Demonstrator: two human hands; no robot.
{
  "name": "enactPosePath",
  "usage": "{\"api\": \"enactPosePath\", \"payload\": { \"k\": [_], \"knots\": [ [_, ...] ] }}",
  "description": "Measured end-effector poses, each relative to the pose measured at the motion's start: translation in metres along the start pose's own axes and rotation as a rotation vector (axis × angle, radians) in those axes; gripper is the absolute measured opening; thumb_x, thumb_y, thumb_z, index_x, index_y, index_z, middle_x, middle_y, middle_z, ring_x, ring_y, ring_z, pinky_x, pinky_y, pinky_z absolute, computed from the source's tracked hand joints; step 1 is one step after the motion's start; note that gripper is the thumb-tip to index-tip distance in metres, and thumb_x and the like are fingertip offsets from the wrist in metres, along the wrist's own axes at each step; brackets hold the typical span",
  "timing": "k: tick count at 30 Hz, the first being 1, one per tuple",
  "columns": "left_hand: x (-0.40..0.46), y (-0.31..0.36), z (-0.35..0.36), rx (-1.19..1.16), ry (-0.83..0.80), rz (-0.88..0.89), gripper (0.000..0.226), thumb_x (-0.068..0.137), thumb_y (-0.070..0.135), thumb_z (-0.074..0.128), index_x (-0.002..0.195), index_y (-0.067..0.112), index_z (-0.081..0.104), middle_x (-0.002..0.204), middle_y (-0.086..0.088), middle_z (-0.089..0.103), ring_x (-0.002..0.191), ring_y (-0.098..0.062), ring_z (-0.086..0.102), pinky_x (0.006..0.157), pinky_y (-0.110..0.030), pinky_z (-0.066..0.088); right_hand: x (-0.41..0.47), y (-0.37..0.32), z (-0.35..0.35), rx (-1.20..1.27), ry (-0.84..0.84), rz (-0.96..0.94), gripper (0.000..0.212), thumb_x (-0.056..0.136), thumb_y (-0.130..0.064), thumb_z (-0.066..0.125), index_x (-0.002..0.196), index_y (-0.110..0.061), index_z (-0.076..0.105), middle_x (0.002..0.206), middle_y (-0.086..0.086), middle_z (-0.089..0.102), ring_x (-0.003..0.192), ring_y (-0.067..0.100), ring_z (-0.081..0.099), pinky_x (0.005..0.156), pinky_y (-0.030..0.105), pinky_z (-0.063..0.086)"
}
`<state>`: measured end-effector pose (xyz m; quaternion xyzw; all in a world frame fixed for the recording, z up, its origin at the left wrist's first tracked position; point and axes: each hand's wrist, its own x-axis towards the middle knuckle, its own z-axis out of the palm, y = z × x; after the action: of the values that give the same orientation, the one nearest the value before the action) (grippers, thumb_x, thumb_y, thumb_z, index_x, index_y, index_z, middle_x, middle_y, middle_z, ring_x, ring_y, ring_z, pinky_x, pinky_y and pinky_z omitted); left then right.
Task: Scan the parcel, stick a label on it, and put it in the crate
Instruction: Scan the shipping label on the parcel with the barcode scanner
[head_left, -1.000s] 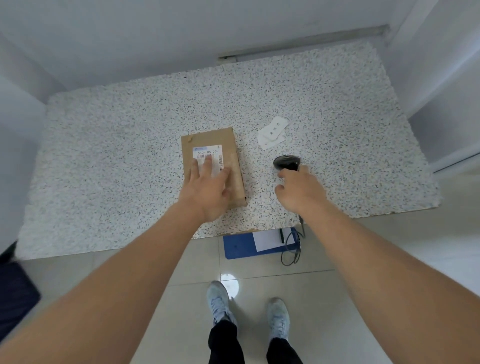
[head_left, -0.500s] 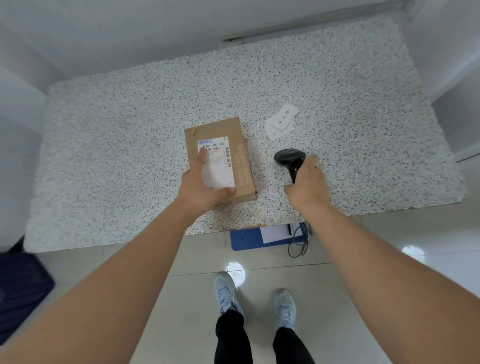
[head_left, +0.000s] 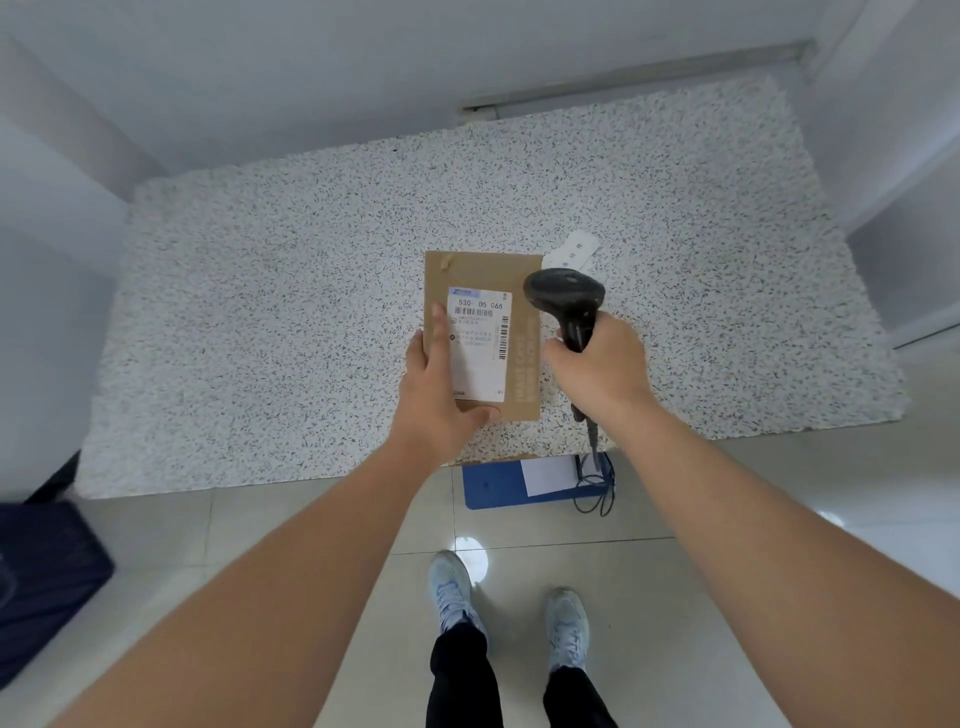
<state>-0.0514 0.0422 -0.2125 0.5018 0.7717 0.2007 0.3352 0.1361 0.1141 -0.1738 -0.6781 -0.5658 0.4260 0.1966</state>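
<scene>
A flat brown cardboard parcel (head_left: 522, 364) with a white barcoded shipping label (head_left: 480, 345) is lifted off the speckled table (head_left: 260, 312). My left hand (head_left: 439, 400) grips its near left corner, thumb on the top face. My right hand (head_left: 597, 366) is closed around the handle of a black barcode scanner (head_left: 566, 301), whose head sits just right of the parcel's top edge, beside the label. Small white stickers (head_left: 574, 249) lie on the table behind the scanner, partly hidden by it.
A blue crate (head_left: 493, 486) with a white sheet inside stands on the floor under the table's near edge; the scanner cable hangs into it. A dark blue object (head_left: 41, 582) sits on the floor at left. White walls close in the table's back and sides.
My left hand has lifted the parcel from the table and tilted it up. My right hand has raised the scanner and brought it left, next to the parcel.
</scene>
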Motion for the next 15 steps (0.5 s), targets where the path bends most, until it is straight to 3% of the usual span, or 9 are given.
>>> {"api": "enactPosePath", "payload": {
  "k": [3, 7, 11, 15],
  "knots": [
    [-0.009, 0.006, 0.002, 0.047, 0.046, -0.006, 0.154, 0.068, 0.023, 0.095, 0.145, 0.062, -0.032, 0.168, -0.001, 0.013, 0.149, -0.034, 0.032, 0.114, -0.061, 0.041, -0.02, -0.015, -0.007, 0.098, -0.053, 0.0, 0.019, 0.094, -0.025, 0.065, 0.084, -0.01, 0.062, 0.077, 0.011, 0.068, 0.07, 0.024, 0.07, 0.059, 0.038, 0.058],
    [-0.014, 0.012, 0.009, 0.022, 0.099, -0.014, 0.151, 0.068, 0.022, 0.094, 0.152, 0.056, -0.026, 0.169, 0.0, 0.013, 0.147, -0.036, 0.034, 0.108, -0.06, 0.048, -0.042, -0.021, -0.009, 0.197, -0.135, 0.036, 0.025, 0.098, -0.026, 0.06, 0.075, -0.017, 0.055, 0.067, 0.002, 0.056, 0.063, 0.02, 0.06, 0.062, 0.038, 0.053],
    [-0.016, 0.022, 0.016, 0.029, 0.12, -0.047, 0.149, 0.071, 0.021, 0.093, 0.153, 0.055, -0.027, 0.171, -0.002, 0.011, 0.148, -0.037, 0.034, 0.109, -0.061, 0.047, -0.054, -0.018, -0.006, 0.237, -0.194, 0.063, 0.018, 0.095, -0.021, 0.061, 0.079, -0.016, 0.054, 0.068, 0.002, 0.053, 0.064, 0.018, 0.059, 0.068, 0.045, 0.06],
    [-0.015, 0.022, 0.018, 0.015, 0.127, -0.059, 0.148, 0.071, 0.021, 0.093, 0.154, 0.052, -0.025, 0.171, 0.0, 0.012, 0.149, -0.037, 0.034, 0.11, -0.063, 0.044, -0.059, -0.018, -0.009, 0.261, -0.236, 0.064, 0.013, 0.097, -0.022, 0.06, 0.09, -0.012, 0.057, 0.072, 0.004, 0.054, 0.064, 0.018, 0.059, 0.061, 0.037, 0.053]
  ]
}}
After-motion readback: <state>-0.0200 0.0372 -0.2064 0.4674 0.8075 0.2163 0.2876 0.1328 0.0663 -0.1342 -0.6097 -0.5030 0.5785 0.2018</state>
